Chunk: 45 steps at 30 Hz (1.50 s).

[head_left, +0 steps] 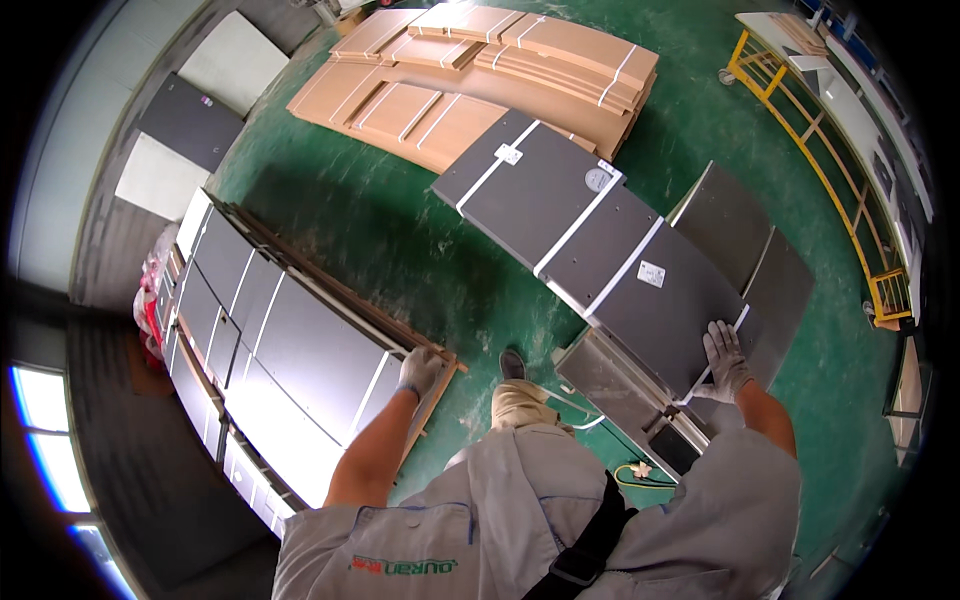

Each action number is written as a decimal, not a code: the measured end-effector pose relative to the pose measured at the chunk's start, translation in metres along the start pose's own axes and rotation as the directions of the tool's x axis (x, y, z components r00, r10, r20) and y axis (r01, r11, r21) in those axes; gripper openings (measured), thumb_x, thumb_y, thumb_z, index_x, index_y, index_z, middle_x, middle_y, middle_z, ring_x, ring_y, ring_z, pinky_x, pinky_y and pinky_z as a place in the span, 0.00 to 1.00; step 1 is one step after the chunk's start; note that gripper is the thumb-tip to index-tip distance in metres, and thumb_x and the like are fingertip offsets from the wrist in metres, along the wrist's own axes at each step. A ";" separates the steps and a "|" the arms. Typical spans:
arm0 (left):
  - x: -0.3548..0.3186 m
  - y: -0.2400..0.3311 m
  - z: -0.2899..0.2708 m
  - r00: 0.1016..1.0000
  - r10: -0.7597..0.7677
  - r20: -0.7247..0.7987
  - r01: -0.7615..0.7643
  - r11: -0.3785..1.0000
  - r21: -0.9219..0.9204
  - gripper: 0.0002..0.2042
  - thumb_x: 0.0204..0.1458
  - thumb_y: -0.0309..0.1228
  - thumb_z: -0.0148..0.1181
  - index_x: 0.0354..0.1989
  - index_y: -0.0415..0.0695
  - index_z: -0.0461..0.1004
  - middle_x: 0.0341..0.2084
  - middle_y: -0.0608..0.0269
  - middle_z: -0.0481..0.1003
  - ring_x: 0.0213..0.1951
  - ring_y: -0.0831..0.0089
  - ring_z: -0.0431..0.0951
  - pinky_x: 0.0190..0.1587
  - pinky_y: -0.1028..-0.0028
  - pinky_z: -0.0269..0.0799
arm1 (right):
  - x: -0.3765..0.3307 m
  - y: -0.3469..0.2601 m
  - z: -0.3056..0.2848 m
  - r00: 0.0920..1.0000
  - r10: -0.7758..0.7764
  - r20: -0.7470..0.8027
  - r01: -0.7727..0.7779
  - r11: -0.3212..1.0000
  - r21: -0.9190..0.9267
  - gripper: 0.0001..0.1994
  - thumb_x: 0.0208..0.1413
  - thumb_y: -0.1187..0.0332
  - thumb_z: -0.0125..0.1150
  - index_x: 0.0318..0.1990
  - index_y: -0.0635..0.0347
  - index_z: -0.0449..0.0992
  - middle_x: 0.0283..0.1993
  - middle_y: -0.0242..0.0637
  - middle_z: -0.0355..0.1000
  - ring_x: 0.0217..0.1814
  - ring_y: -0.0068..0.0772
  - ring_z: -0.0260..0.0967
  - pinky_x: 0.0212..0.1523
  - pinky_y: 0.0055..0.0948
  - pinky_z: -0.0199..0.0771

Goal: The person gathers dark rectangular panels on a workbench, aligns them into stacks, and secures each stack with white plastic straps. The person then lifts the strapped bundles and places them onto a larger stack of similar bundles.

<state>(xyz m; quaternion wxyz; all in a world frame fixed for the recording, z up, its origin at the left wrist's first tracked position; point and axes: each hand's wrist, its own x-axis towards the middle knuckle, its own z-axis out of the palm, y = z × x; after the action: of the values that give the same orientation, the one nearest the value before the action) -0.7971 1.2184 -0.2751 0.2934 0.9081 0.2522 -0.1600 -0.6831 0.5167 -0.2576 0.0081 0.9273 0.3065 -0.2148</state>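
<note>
My left hand (pixel 422 370), in a pale work glove, is at the near right corner of a low stack of strapped grey panels (pixel 310 350). Its fingers are curled at the panel edge, and the fingertips are partly hidden. On the right, a long dark grey bundle of panels (pixel 600 230), bound with white straps, lies across a metal strapping machine (pixel 630 385). My gloved right hand (pixel 727 358) rests on the near end of this bundle beside a white strap, fingers stretched out and apart.
Strapped brown cardboard-coloured panels (pixel 430 120) are stacked at the back. A yellow-framed trolley (pixel 800 130) stands far right. A cable (pixel 640 480) lies by the machine on the green floor (pixel 340 230). Grey and white boards (pixel 190 120) are against the left wall.
</note>
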 end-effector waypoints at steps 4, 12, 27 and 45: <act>0.115 0.068 -0.029 0.984 0.163 -0.079 -0.174 0.969 -0.173 0.21 0.55 0.39 0.62 0.52 0.36 0.78 0.45 0.41 0.81 0.50 0.49 0.81 0.56 0.57 0.75 | 0.007 -0.010 0.007 0.991 0.111 -0.069 -0.105 0.991 0.087 0.55 0.50 0.44 0.67 0.75 0.75 0.50 0.82 0.59 0.38 0.86 0.59 0.26 0.83 0.53 0.22; 0.265 0.175 -0.099 0.860 0.360 -0.360 -0.249 0.914 0.320 0.31 0.55 0.47 0.67 0.61 0.37 0.71 0.59 0.42 0.72 0.62 0.46 0.72 0.64 0.57 0.69 | 0.039 -0.054 0.019 0.739 0.614 -0.278 -0.547 0.787 0.285 0.42 0.59 0.50 0.59 0.74 0.68 0.56 0.81 0.55 0.46 0.84 0.59 0.39 0.83 0.54 0.31; 0.511 0.262 -0.045 0.829 0.155 0.538 0.148 0.867 -0.477 0.50 0.51 0.70 0.61 0.63 0.30 0.71 0.60 0.50 0.75 0.59 0.59 0.75 0.63 0.60 0.67 | 0.046 -0.046 0.007 -0.312 0.878 0.363 -0.678 -0.473 0.562 0.52 0.52 0.27 0.60 0.70 0.64 0.63 0.60 0.58 0.74 0.64 0.58 0.73 0.64 0.46 0.73; 0.546 0.148 -0.038 0.927 0.036 0.373 0.260 0.656 -0.708 0.48 0.61 0.71 0.42 0.73 0.36 0.62 0.70 0.57 0.67 0.70 0.66 0.66 0.72 0.69 0.57 | 0.103 0.107 -0.080 -0.004 0.840 0.542 -0.359 -0.507 0.783 0.52 0.50 0.27 0.64 0.62 0.75 0.74 0.62 0.51 0.74 0.66 0.45 0.69 0.67 0.38 0.65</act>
<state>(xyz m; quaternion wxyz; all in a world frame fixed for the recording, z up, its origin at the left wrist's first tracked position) -0.2616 1.3370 -0.4186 0.6693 0.6450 0.2948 -0.2216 -0.5161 0.4997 -0.2396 -0.4269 0.6708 -0.6040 -0.0543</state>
